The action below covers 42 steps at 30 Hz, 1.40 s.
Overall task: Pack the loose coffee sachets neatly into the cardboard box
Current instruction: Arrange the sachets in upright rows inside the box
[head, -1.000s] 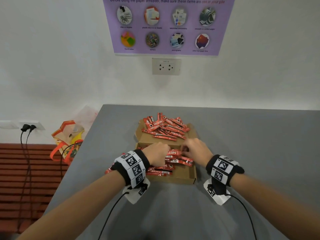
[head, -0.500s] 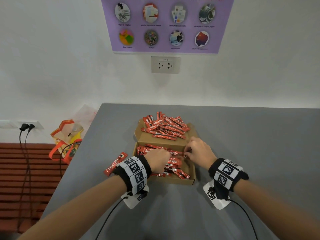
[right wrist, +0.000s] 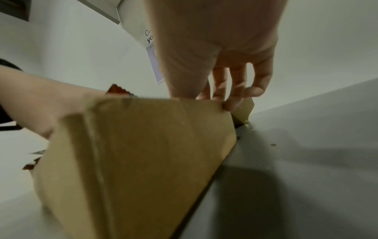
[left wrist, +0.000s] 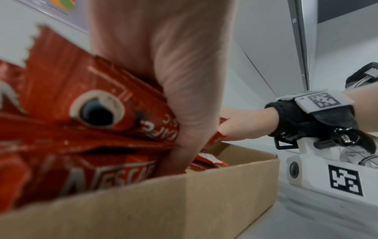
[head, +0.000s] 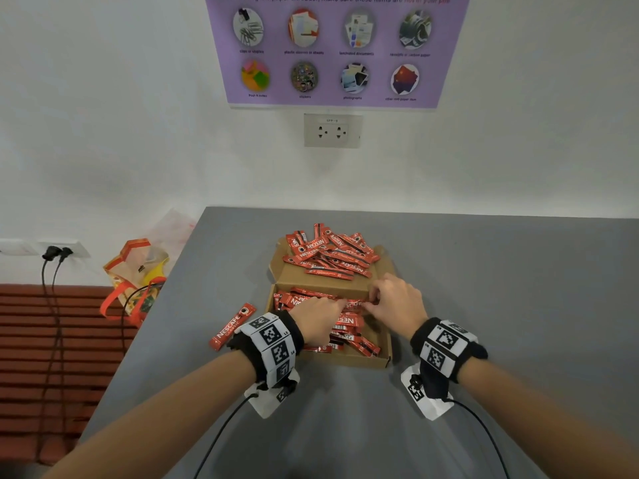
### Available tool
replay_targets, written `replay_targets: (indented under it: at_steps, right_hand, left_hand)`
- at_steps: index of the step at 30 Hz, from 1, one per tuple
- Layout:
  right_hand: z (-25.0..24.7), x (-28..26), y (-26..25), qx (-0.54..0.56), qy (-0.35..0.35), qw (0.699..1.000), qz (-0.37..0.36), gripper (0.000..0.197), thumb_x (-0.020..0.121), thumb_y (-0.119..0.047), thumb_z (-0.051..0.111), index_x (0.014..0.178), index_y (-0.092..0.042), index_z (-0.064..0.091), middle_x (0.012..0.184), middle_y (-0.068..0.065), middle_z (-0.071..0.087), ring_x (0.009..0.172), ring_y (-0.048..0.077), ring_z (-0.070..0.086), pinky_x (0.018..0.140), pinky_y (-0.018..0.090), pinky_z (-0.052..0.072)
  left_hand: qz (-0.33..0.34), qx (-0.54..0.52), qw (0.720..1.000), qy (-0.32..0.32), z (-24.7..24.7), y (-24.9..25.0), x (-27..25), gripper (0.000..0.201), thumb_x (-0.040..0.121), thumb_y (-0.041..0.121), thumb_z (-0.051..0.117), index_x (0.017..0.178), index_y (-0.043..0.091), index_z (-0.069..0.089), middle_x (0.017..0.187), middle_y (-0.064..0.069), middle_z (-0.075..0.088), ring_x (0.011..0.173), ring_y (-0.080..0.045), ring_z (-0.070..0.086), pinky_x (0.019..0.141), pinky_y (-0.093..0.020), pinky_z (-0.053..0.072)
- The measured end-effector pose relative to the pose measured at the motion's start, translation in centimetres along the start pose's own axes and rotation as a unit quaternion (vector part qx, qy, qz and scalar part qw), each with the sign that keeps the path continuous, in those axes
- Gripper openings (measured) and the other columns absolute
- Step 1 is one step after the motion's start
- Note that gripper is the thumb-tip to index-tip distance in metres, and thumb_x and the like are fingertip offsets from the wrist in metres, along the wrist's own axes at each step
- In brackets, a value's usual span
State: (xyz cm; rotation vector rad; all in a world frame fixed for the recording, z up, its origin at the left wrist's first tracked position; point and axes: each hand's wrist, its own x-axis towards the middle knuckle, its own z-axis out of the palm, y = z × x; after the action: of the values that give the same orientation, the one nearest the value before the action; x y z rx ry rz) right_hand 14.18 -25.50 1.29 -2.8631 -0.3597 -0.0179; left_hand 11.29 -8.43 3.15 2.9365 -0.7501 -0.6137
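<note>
Grey table [head: 484,271] vs white wall [head: 103,115]; above it purple poster [head: 339,46], outlet [head: 332,130]; left, red slats [head: 27,340].

The box [head: 363,357] sits on the worktop [head: 501,271], sachets [head: 345,323] in it. A pile [head: 328,254] lies on its lid [head: 294,274] behind. One stray sachet [head: 232,326] lies left of the box.

Both hands reach forward, left hand [head: 320,318] and right hand [head: 397,300] seemingly curled.
</note>
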Motion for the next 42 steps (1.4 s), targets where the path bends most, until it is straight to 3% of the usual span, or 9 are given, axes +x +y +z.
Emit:
replay_targets:
  at_steps: [6, 10, 17, 25, 28, 31, 34, 38, 42]
  right_hand:
    - [0.5, 0.4, -0.3, 0.013, 0.008, 1.000, 0.023, 0.026, 0.080, -0.035, 0.070, 0.072, -0.019, 0.051, 0.086, -0.004, 0.051, 0.074, 0.012, 0.050, 0.064, 0.022, 0.040]
    - [0.7, 0.4, -0.2, 0.010, 0.016, 1.000, 0.022, 0.029, 0.080, -0.032, 0.071, 0.070, -0.018, 0.048, 0.083, -0.004, 0.049, 0.071, 0.012, 0.048, 0.060, 0.021, 0.035]
    - [0.3, 0.4, -0.2, 0.014, 0.010, 1.000, 0.017, 0.029, 0.080, -0.038, 0.070, 0.072, -0.019, 0.049, 0.083, -0.005, 0.049, 0.074, 0.012, 0.050, 0.064, 0.023, 0.041]
    - [-1.1, 0.1, 0.8, 0.056, 0.022, 0.998, 0.010, 0.023, 0.086, -0.039, 0.062, 0.080, -0.018, 0.056, 0.082, -0.006, 0.053, 0.075, 0.011, 0.052, 0.066, 0.022, 0.040]
    - [-1.8, -0.1, 1.0, 0.152, 0.020, 0.988, -0.004, 0.016, 0.092, -0.031, 0.057, 0.094, -0.015, 0.060, 0.088, -0.006, 0.058, 0.079, 0.011, 0.057, 0.069, 0.023, 0.045]
    - [-2.5, -0.3, -0.4, 0.228, -0.049, 0.970, -0.067, 0.025, 0.095, -0.027, 0.050, 0.114, -0.012, 0.059, 0.104, -0.002, 0.063, 0.087, 0.009, 0.060, 0.081, 0.023, 0.051]
    - [-2.9, -0.6, -2.6, 0.279, -0.123, 0.944, -0.124, 0.029, 0.097, -0.029, 0.047, 0.117, -0.012, 0.058, 0.106, -0.006, 0.061, 0.092, 0.006, 0.058, 0.083, 0.017, 0.046]
    - [-2.9, -0.9, -4.1, 0.346, -0.110, 0.923, -0.125, 0.029, 0.097, -0.027, 0.046, 0.114, -0.006, 0.059, 0.106, 0.000, 0.064, 0.096, 0.013, 0.061, 0.087, 0.023, 0.047]
    - [-3.0, -1.0, -4.8, 0.376, -0.057, 0.920, -0.099, 0.023, 0.094, -0.024, 0.054, 0.093, -0.002, 0.059, 0.079, 0.005, 0.067, 0.071, 0.015, 0.067, 0.065, 0.019, 0.051]
  left_hand:
    - [-0.005, -0.006, 1.000, -0.013, -0.2, 0.1, 0.1, 0.062, 0.080, 0.002, 0.059, 0.137, 0.007, 0.036, 0.127, -0.016, 0.053, 0.114, -0.033, 0.053, 0.095, -0.042, 0.047]
    - [-0.018, -0.011, 0.999, -0.030, -0.6, 0.2, 0.2, 0.065, 0.082, 0.000, 0.055, 0.142, 0.008, 0.031, 0.128, -0.015, 0.047, 0.116, -0.033, 0.050, 0.094, -0.038, 0.046]
    - [-0.026, -0.043, 0.998, -0.034, -0.7, 0.2, 0.0, 0.068, 0.081, -0.002, 0.053, 0.144, 0.011, 0.029, 0.130, -0.014, 0.042, 0.114, -0.033, 0.051, 0.095, -0.037, 0.046]
    - [-0.029, -0.157, 0.986, 0.052, -2.0, -1.2, -0.9, 0.077, 0.079, -0.005, 0.058, 0.145, 0.021, 0.029, 0.126, -0.002, 0.039, 0.105, -0.021, 0.051, 0.089, -0.031, 0.050]
    - [-0.015, -0.259, 0.954, 0.150, -3.9, -2.0, -1.6, 0.067, 0.081, 0.001, 0.063, 0.140, 0.016, 0.036, 0.116, -0.001, 0.051, 0.090, -0.008, 0.055, 0.077, -0.021, 0.052]
    - [-0.012, -0.373, 0.891, 0.258, -5.3, -2.0, -1.9, 0.044, 0.083, 0.004, 0.064, 0.123, 0.014, 0.050, 0.090, 0.005, 0.061, 0.069, -0.004, 0.059, 0.060, -0.013, 0.048]
    - [-0.042, -0.456, 0.831, 0.316, -5.4, -1.5, -1.7, 0.030, 0.081, 0.009, 0.067, 0.104, 0.023, 0.054, 0.088, 0.005, 0.065, 0.078, -0.013, 0.065, 0.072, -0.023, 0.052]
    - [-0.075, -0.492, 0.783, 0.373, -4.9, -1.4, -1.2, 0.027, 0.080, 0.010, 0.068, 0.102, 0.021, 0.057, 0.089, 0.004, 0.066, 0.083, -0.011, 0.064, 0.079, -0.024, 0.048]
    - [-0.111, -0.507, 0.750, 0.410, -4.2, -1.3, -0.9, 0.024, 0.080, 0.013, 0.070, 0.101, 0.016, 0.059, 0.089, 0.002, 0.067, 0.085, -0.013, 0.064, 0.086, -0.033, 0.050]
